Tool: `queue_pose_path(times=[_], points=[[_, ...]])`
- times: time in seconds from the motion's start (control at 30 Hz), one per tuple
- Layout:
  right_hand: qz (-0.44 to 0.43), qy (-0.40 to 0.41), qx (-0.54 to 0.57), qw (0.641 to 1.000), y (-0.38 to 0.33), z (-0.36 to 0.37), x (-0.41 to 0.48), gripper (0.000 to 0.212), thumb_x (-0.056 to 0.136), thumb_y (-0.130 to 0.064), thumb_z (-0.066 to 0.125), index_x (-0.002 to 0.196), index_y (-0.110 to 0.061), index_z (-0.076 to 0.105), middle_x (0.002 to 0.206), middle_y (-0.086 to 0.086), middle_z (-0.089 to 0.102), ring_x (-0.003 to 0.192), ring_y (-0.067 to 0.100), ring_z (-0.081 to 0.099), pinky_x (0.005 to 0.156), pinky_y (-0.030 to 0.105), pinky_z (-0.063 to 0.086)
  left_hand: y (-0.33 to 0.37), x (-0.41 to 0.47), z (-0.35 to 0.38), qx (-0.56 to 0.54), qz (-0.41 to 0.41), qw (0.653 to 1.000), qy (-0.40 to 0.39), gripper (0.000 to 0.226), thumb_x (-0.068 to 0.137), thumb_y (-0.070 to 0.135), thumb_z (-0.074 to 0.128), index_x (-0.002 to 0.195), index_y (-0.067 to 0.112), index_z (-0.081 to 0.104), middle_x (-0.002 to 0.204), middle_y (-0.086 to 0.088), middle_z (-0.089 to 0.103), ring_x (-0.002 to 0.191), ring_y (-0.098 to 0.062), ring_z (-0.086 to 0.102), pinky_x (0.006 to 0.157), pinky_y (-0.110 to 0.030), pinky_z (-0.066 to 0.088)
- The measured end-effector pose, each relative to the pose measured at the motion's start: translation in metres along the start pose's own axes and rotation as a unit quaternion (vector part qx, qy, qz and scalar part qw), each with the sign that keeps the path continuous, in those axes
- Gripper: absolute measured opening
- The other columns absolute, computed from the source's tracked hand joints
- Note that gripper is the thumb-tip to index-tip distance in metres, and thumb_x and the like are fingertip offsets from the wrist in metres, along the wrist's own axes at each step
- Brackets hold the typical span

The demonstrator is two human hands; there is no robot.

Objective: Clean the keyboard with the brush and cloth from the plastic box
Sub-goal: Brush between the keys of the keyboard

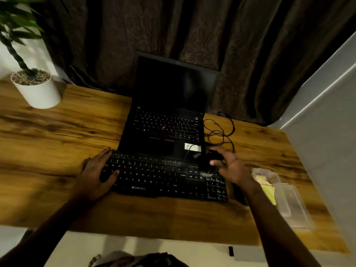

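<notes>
Open laptop (169,116), potted plant (34,87) — tangled cable (219,130)

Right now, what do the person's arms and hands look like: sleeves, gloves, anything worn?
Both forearms are bare up to the frame edge, with no sleeves in view. The left hand and the right hand are ungloved. No watch, band or ring shows on either wrist or on the fingers, though the light is dim and the picture slightly blurred.

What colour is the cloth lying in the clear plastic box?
Pale yellow cloth, seen through the clear plastic box in the head view.
</notes>
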State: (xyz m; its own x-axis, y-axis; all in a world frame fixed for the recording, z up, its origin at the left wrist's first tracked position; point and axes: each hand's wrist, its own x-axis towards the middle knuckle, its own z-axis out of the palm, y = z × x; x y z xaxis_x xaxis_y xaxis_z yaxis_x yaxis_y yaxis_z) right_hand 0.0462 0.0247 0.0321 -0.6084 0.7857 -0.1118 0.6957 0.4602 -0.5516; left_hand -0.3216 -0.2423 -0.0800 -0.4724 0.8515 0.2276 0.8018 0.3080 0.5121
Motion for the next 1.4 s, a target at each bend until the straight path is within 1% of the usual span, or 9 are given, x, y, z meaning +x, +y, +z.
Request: queue_pose_path(times=[0.17, 0.27, 0.4, 0.6, 0.83, 0.93, 1.13, 1.27, 1.4], points=[[0.029, 0.021, 0.011, 0.999, 0.024, -0.026, -0.012, 0.04, 0.093, -0.012, 0.067, 0.129, -0.026, 0.056, 0.11, 0.002, 0.062, 0.094, 0.012, 0.062, 0.066, 0.012, 0.047, 0.002, -0.001, -0.001, -0.005, 0.002, 1.0, 0.008, 0.081, 0.085, 0.064, 0.043, 0.152, 0.018, 0.04, 0.159, 0.002, 0.037, 0.145, -0.017, 0.036, 0.12, -0.047, 0.019], [0.033, 0.037, -0.013, 0.999, 0.042, -0.035, -0.022, 0.037, 0.091, -0.019, 0.069, 0.12, -0.037, 0.055, 0.109, 0.005, 0.066, 0.099, 0.027, 0.065, 0.076, 0.031, 0.056, 0.005, -0.002, -0.003, -0.001, 0.0, 1.0, 0.007, 0.082, 0.085, 0.065, 0.04, 0.153, 0.018, 0.039, 0.16, 0.001, 0.036, 0.146, -0.017, 0.034, 0.12, -0.044, 0.016], [0.038, 0.014, -0.029, 0.999, 0.051, -0.016, -0.014, 0.056, 0.077, -0.069, 0.054, 0.13, -0.056, 0.044, 0.122, 0.01, 0.058, 0.106, 0.03, 0.06, 0.083, 0.05, 0.058, 0.005, -0.002, -0.004, 0.0, 0.0, 1.0, 0.001, 0.081, 0.086, 0.066, 0.04, 0.153, 0.02, 0.038, 0.161, 0.002, 0.035, 0.146, -0.016, 0.034, 0.12, -0.043, 0.015], [0.012, -0.001, -0.001, 1.0, 0.008, 0.002, -0.013, 0.042, 0.093, -0.037, 0.065, 0.132, -0.042, 0.052, 0.115, 0.007, 0.06, 0.096, 0.021, 0.062, 0.062, 0.021, 0.052, 0.005, -0.001, -0.005, -0.004, -0.001, 1.0, -0.009, 0.081, 0.085, 0.066, 0.039, 0.153, 0.022, 0.037, 0.162, 0.006, 0.032, 0.147, -0.013, 0.031, 0.121, -0.043, 0.014], [0.014, 0.026, -0.036, 0.999, 0.048, -0.035, -0.031, 0.036, 0.089, -0.031, 0.066, 0.121, -0.042, 0.053, 0.108, 0.006, 0.067, 0.1, 0.026, 0.066, 0.08, 0.037, 0.058, 0.011, -0.002, -0.006, -0.012, -0.005, 1.0, 0.008, 0.081, 0.084, 0.064, 0.041, 0.151, 0.019, 0.041, 0.159, 0.001, 0.039, 0.145, -0.013, 0.034, 0.119, -0.039, 0.014], [0.026, 0.024, -0.047, 0.998, 0.035, -0.023, -0.028, 0.036, 0.089, -0.047, 0.062, 0.123, -0.047, 0.051, 0.111, 0.003, 0.06, 0.102, 0.022, 0.06, 0.082, 0.041, 0.057, 0.009, -0.002, -0.006, -0.012, -0.006, 1.0, 0.001, 0.081, 0.084, 0.064, 0.041, 0.152, 0.021, 0.04, 0.159, 0.002, 0.038, 0.146, -0.012, 0.033, 0.12, -0.04, 0.013], [-0.006, 0.025, -0.013, 1.0, 0.011, -0.001, -0.02, 0.034, 0.095, -0.028, 0.064, 0.128, -0.032, 0.055, 0.106, 0.0, 0.06, 0.09, 0.0, 0.055, 0.057, 0.005, 0.046, 0.012, -0.002, -0.009, -0.009, -0.002, 1.0, -0.001, 0.083, 0.084, 0.065, 0.038, 0.152, 0.019, 0.04, 0.161, 0.002, 0.035, 0.146, -0.013, 0.032, 0.119, -0.039, 0.014], [0.008, 0.023, -0.013, 1.0, 0.032, -0.018, -0.026, 0.035, 0.091, -0.041, 0.065, 0.122, -0.048, 0.051, 0.113, 0.006, 0.064, 0.101, 0.023, 0.065, 0.078, 0.039, 0.06, 0.01, -0.001, -0.008, -0.009, -0.002, 1.0, -0.002, 0.082, 0.084, 0.065, 0.039, 0.151, 0.018, 0.041, 0.16, 0.0, 0.037, 0.146, -0.017, 0.035, 0.12, -0.046, 0.017], [0.014, 0.034, -0.045, 0.998, 0.033, -0.021, -0.029, 0.038, 0.091, -0.04, 0.061, 0.124, -0.054, 0.049, 0.113, 0.006, 0.062, 0.101, 0.024, 0.062, 0.083, 0.045, 0.059, 0.009, -0.002, -0.007, -0.011, -0.003, 1.0, 0.001, 0.082, 0.084, 0.065, 0.041, 0.151, 0.017, 0.041, 0.16, 0.0, 0.037, 0.146, -0.016, 0.034, 0.12, -0.046, 0.017]])
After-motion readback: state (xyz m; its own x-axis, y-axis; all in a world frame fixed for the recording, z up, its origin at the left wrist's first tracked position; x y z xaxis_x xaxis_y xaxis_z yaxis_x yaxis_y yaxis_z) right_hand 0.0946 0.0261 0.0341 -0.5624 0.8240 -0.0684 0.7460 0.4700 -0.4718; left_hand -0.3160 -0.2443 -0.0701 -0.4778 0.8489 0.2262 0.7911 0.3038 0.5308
